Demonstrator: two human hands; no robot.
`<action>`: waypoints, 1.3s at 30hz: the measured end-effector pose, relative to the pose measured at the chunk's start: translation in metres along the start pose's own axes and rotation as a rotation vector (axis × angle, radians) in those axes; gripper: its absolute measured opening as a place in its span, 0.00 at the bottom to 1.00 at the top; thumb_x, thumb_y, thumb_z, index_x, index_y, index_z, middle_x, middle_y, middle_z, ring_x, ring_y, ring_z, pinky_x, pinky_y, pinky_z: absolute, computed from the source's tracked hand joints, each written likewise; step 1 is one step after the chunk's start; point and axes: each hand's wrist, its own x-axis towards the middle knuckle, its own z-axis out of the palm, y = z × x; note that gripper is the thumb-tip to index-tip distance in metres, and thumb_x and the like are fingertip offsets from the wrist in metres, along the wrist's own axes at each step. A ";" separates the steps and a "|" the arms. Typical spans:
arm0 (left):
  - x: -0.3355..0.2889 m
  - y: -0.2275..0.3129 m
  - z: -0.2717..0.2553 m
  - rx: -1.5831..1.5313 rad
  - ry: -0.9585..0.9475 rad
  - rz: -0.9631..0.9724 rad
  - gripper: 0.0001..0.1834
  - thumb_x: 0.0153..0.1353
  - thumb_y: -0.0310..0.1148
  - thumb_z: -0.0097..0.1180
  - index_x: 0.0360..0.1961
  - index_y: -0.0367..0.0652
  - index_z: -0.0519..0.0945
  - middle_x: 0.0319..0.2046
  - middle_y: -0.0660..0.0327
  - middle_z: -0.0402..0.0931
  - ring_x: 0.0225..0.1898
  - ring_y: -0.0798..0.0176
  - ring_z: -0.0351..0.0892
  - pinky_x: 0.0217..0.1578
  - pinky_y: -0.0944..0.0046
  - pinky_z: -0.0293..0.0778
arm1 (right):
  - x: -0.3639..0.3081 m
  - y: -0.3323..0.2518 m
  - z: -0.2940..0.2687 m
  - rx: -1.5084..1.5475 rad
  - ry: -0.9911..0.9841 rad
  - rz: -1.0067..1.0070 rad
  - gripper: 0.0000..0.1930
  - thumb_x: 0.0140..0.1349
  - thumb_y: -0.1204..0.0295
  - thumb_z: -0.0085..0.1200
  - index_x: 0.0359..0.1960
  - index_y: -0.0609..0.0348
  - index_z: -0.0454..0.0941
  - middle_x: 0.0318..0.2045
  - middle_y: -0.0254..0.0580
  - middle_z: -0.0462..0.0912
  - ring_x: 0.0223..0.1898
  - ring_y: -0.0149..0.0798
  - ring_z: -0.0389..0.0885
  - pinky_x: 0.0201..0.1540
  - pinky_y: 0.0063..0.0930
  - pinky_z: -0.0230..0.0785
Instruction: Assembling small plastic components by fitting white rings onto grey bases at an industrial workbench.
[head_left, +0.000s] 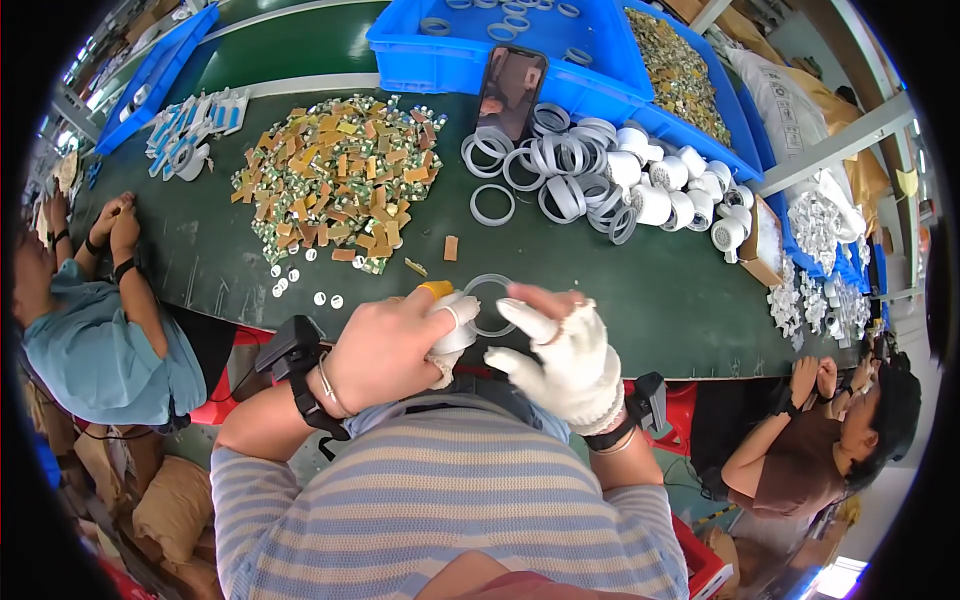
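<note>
My left hand [385,345], with a yellow finger cover and a white wrap on its fingers, is closed around a white round plastic part [456,340] at the table's near edge. Its fingers hide much of the part. To its right my right hand [565,360], in a white knitted glove with bare fingertips showing, has its thumb and fingers spread. A pale translucent ring [489,277] lies between the hands, close to the right fingertips; whether they touch it I cannot tell. Beyond it are a tan chip board [451,247] and a small board on its edge [416,267].
A heap of small circuit boards [345,180] covers the left middle. Loose rings [492,205] and white housings [652,204] are piled at right, beside a leaning phone [511,90]. Blue bins [425,75] stand behind. Other people sit at left [115,340] and right [810,440].
</note>
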 end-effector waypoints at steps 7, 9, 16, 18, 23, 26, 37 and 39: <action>0.004 0.002 -0.004 0.005 0.051 0.044 0.41 0.43 0.32 0.74 0.64 0.58 0.80 0.37 0.58 0.79 0.30 0.51 0.83 0.30 0.53 0.81 | -0.001 0.020 -0.005 0.128 0.019 -0.126 0.20 0.40 0.71 0.75 0.39 0.41 0.90 0.55 0.33 0.84 0.45 0.46 0.81 0.47 0.41 0.73; 0.003 -0.006 -0.009 0.077 0.015 0.095 0.39 0.45 0.33 0.74 0.64 0.60 0.80 0.37 0.58 0.79 0.29 0.49 0.83 0.30 0.52 0.82 | -0.001 0.031 -0.007 0.063 0.062 -0.064 0.20 0.39 0.71 0.77 0.38 0.38 0.91 0.61 0.37 0.82 0.47 0.47 0.80 0.48 0.40 0.72; 0.001 0.006 0.004 0.056 0.070 -0.010 0.39 0.45 0.34 0.73 0.64 0.55 0.80 0.45 0.53 0.81 0.33 0.50 0.86 0.32 0.54 0.84 | -0.004 0.012 -0.003 -0.008 0.031 -0.003 0.23 0.50 0.73 0.74 0.50 0.43 0.86 0.57 0.36 0.83 0.41 0.42 0.82 0.47 0.37 0.76; 0.001 0.009 0.002 0.062 0.056 -0.008 0.41 0.43 0.35 0.74 0.65 0.55 0.79 0.47 0.52 0.82 0.35 0.49 0.86 0.33 0.54 0.84 | 0.000 0.002 0.002 -0.079 -0.033 -0.036 0.21 0.50 0.71 0.74 0.49 0.44 0.86 0.54 0.34 0.84 0.39 0.42 0.81 0.49 0.40 0.76; 0.011 0.015 -0.009 -0.118 0.008 -0.247 0.40 0.52 0.37 0.77 0.68 0.54 0.76 0.47 0.51 0.81 0.37 0.51 0.88 0.37 0.57 0.85 | -0.004 0.014 0.004 -0.012 0.041 0.118 0.12 0.58 0.70 0.70 0.43 0.52 0.84 0.39 0.35 0.86 0.39 0.44 0.84 0.49 0.43 0.76; 0.005 -0.016 0.026 -1.206 0.228 -0.323 0.41 0.67 0.33 0.69 0.77 0.51 0.62 0.57 0.56 0.79 0.50 0.59 0.87 0.45 0.60 0.86 | -0.014 0.018 -0.005 0.828 0.069 0.333 0.10 0.66 0.71 0.66 0.44 0.59 0.82 0.38 0.40 0.86 0.36 0.41 0.85 0.45 0.37 0.78; 0.002 0.004 0.049 -1.852 0.110 -0.303 0.63 0.56 0.24 0.75 0.83 0.53 0.43 0.69 0.60 0.64 0.66 0.55 0.75 0.60 0.52 0.80 | -0.002 -0.008 0.001 0.601 0.096 0.324 0.11 0.67 0.73 0.67 0.48 0.63 0.84 0.39 0.45 0.87 0.37 0.35 0.86 0.41 0.29 0.78; 0.000 0.003 0.053 -1.719 0.096 -0.268 0.64 0.56 0.20 0.74 0.83 0.56 0.41 0.70 0.60 0.63 0.64 0.58 0.75 0.60 0.53 0.77 | -0.001 -0.011 0.001 0.565 0.127 0.315 0.11 0.67 0.73 0.68 0.47 0.62 0.85 0.39 0.44 0.87 0.36 0.35 0.86 0.40 0.29 0.78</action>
